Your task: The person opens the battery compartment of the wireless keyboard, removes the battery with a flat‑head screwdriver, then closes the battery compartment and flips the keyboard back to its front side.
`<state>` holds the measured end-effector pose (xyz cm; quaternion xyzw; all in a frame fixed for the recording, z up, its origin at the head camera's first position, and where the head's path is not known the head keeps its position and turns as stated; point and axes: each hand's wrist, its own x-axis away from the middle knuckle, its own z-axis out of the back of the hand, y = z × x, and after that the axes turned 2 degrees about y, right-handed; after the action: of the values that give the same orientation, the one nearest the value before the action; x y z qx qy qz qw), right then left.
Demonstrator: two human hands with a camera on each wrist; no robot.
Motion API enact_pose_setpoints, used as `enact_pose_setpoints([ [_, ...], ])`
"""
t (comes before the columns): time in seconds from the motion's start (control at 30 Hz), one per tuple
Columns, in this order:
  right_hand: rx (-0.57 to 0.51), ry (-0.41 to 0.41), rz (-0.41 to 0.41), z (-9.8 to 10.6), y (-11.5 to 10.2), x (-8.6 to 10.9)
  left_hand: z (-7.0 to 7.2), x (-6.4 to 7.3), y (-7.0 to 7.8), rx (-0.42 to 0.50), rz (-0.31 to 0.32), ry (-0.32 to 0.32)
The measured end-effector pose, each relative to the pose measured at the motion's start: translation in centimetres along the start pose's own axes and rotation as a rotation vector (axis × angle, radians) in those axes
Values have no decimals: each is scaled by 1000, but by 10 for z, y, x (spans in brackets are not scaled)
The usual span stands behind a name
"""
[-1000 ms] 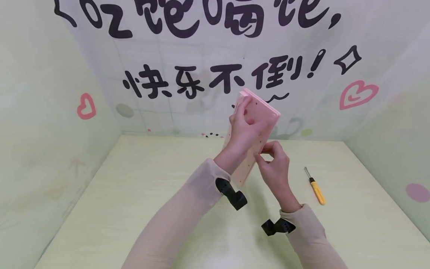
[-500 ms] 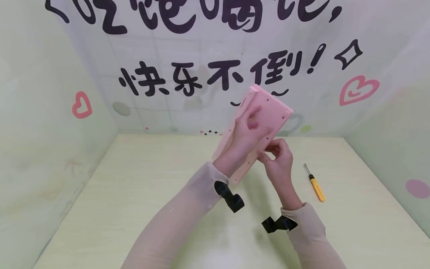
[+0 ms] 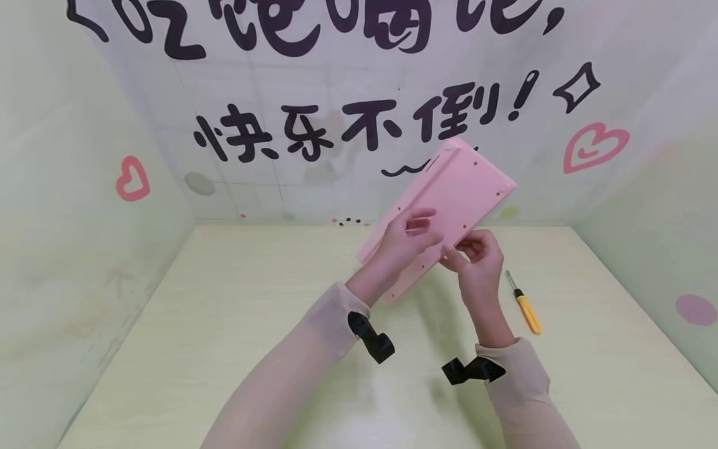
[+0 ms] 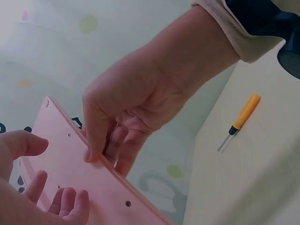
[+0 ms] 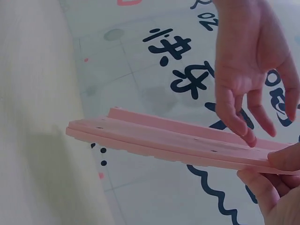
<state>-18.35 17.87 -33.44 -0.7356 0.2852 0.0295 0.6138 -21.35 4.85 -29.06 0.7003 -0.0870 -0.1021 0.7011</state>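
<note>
Pink panel (image 3: 449, 202) held up, one hand pinching its edge

One panel, two hands and one screwdriver (image 3: 525, 305) make up the scene. The panel is raised above the pale tabletop (image 3: 162, 355) and tilted, its upper end leaning to the right in the head view. At least five small dark holes (image 3: 464, 226) dot the face turned toward the person.

The right hand (image 3: 480, 265) holds the panel's right-hand long edge in a narrow pinch, thumb on the near face and fingers behind. The left hand (image 3: 405, 240) is loose, fingers apart and softly bent in front of the same face. Whether a fingertip touches the panel, I cannot tell.

Around them, two beige sleeves (image 3: 291, 362) reach in from below, with two black wrist cameras (image 3: 373, 338), one at each cuff. The screwdriver lies on the tabletop right of the right hand, orange handle toward the person. Behind are pale walls (image 3: 314, 202) with two rows of black lettering (image 3: 370, 125), two pink hearts (image 3: 596, 148) and one purple spot (image 3: 695, 310).

In the head view, the left hand and wrist cover part of the panel's face; the panel itself hides part of a black wavy line (image 3: 405, 170) on the wall.
</note>
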Motion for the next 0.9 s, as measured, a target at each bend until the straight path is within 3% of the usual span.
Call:
enact_pose_setpoints([
  [0.17, -47, 44, -30, 4, -3, -2, 6, 2, -14, -11, 26, -4],
  [0.47, -104, 86, -30, 6, -7, -4, 18, 3, -39, 28, 80, 54],
  [0.9, -170, 126, -53, 4, -8, -5, 52, 14, -76, 104, 164, 166],
])
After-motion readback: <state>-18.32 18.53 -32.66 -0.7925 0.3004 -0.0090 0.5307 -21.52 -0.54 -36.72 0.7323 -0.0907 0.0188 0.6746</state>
